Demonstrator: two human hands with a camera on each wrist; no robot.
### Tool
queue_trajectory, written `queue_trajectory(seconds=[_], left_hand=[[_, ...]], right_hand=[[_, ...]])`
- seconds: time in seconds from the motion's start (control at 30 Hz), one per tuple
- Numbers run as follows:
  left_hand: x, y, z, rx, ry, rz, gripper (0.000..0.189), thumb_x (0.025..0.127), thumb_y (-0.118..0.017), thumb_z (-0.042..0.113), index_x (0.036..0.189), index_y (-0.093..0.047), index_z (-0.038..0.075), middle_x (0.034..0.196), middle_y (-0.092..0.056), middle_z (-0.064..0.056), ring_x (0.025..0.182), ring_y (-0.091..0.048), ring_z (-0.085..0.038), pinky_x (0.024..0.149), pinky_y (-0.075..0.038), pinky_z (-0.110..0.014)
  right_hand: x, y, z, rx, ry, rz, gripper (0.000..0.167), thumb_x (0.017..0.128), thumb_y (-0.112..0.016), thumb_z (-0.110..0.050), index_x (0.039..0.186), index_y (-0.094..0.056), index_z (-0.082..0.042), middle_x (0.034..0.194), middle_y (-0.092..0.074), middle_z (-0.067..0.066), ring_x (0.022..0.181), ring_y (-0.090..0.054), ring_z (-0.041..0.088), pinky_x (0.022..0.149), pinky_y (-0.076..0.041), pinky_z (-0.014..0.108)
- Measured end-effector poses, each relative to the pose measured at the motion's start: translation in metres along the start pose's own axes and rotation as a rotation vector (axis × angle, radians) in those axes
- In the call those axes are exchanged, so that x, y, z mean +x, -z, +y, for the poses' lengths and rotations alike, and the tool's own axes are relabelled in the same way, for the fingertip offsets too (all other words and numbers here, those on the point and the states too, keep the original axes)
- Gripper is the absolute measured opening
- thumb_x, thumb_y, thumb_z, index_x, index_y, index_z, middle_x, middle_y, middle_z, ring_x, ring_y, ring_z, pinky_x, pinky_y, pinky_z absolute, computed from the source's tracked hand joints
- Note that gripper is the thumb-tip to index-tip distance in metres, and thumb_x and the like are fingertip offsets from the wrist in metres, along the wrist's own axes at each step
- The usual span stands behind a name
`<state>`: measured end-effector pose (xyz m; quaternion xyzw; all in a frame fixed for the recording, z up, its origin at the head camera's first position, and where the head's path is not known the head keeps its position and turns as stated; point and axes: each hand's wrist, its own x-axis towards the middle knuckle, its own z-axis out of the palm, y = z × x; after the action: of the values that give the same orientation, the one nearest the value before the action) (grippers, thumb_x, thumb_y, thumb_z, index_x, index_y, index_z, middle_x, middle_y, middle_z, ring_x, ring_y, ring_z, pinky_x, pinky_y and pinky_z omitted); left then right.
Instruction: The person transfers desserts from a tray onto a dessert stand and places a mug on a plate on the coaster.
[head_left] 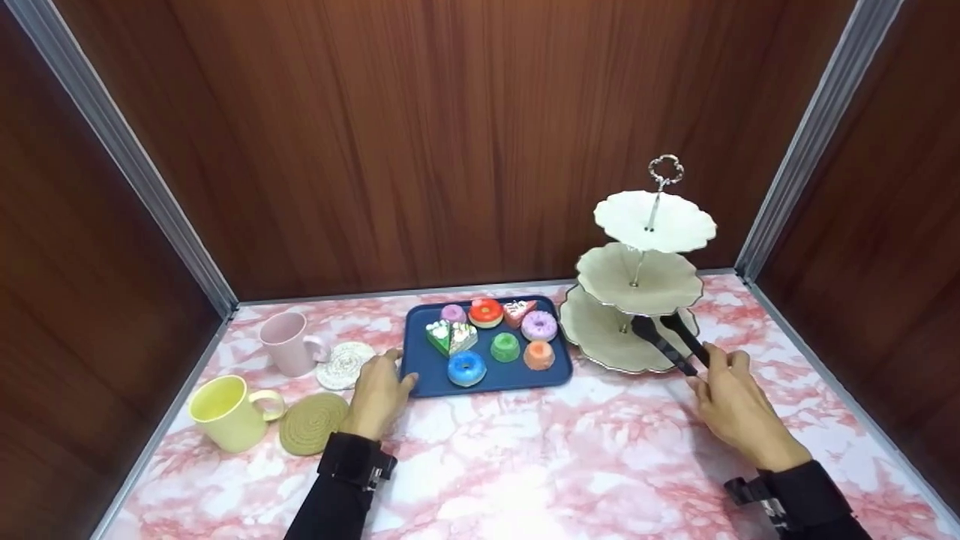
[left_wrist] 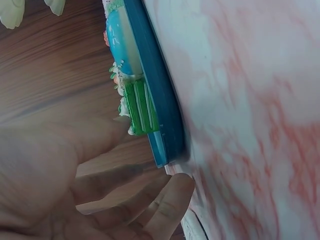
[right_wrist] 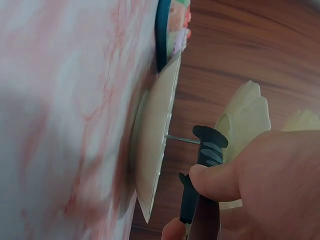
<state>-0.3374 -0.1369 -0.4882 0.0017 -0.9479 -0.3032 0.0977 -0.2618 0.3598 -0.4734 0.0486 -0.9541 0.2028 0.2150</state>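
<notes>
A pair of black-ended tongs (head_left: 663, 346) reaches over the lowest plate (head_left: 596, 336) of a three-tier stand at the right of the desk (head_left: 487, 469). The person's right hand (head_left: 739, 409) grips the tongs, their two ends apart. The stand's middle plate (head_left: 637, 279) overhangs those ends, and its central rod rises just beyond them.

Close by the lowest plate's left side lies a dark blue tray (head_left: 422, 373) of colourful sweets, with a blue doughnut (head_left: 456, 369) near the front and a green cake slice (head_left: 437, 337) towards the left. The left hand (head_left: 379, 397), fingers relaxed and gripping nothing, is at the tray's left edge; contact is hard to tell.

Beside that hand lie a white coaster (head_left: 343, 366) and an olive coaster (head_left: 311, 425). Farther left stand a pink mug (head_left: 287, 350) and a yellow mug (head_left: 234, 422), handles facing right. Brown wood-grain panels (head_left: 465, 150) enclose the back and both sides.
</notes>
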Motion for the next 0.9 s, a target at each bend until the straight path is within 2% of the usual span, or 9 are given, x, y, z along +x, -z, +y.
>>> queue_trajectory(seconds=[0.27, 0.47, 0.67, 0.9], left_hand=[[0.003, -0.002, -0.002, -0.022, 0.001, -0.020, 0.047, 0.079, -0.070, 0.013, 0.123, -0.057, 0.006, 0.094, -0.067, -0.014, 0.089, -0.062, -0.025, 0.081, -0.051, -0.041], [0.006, -0.006, -0.003, -0.011, 0.001, -0.031, 0.047, 0.078, -0.069, 0.008, 0.123, -0.057, 0.003, 0.095, -0.067, -0.016, 0.095, -0.061, -0.028, 0.088, -0.049, -0.042], [0.008, -0.008, -0.004, -0.018, 0.008, -0.016, 0.043, 0.078, -0.068, 0.008, 0.120, -0.059, 0.001, 0.108, -0.065, -0.018, 0.109, -0.058, -0.031, 0.096, -0.045, -0.042], [0.006, -0.012, -0.004, -0.005, -0.013, 0.031, 0.034, 0.077, -0.069, 0.006, 0.111, -0.065, 0.000, 0.104, -0.065, -0.019, 0.104, -0.059, -0.034, 0.092, -0.047, -0.044]], right_hand=[[-0.005, -0.001, -0.009, 0.003, 0.001, -0.047, 0.055, 0.091, -0.055, -0.021, 0.134, -0.033, 0.004, 0.104, -0.040, 0.023, 0.073, -0.055, 0.028, 0.057, -0.047, 0.038], [-0.007, -0.004, -0.017, -0.012, 0.033, -0.043, 0.055, 0.089, -0.057, -0.020, 0.134, -0.035, 0.003, 0.103, -0.041, 0.021, 0.071, -0.055, 0.026, 0.058, -0.048, 0.039], [-0.008, -0.006, -0.025, -0.021, 0.057, -0.049, 0.055, 0.088, -0.058, -0.021, 0.135, -0.036, -0.001, 0.107, -0.042, 0.019, 0.071, -0.055, 0.024, 0.055, -0.046, 0.036], [-0.009, -0.012, -0.035, -0.032, 0.070, -0.086, 0.058, 0.088, -0.059, -0.024, 0.138, -0.035, -0.007, 0.109, -0.043, 0.018, 0.068, -0.054, 0.023, 0.052, -0.046, 0.036]])
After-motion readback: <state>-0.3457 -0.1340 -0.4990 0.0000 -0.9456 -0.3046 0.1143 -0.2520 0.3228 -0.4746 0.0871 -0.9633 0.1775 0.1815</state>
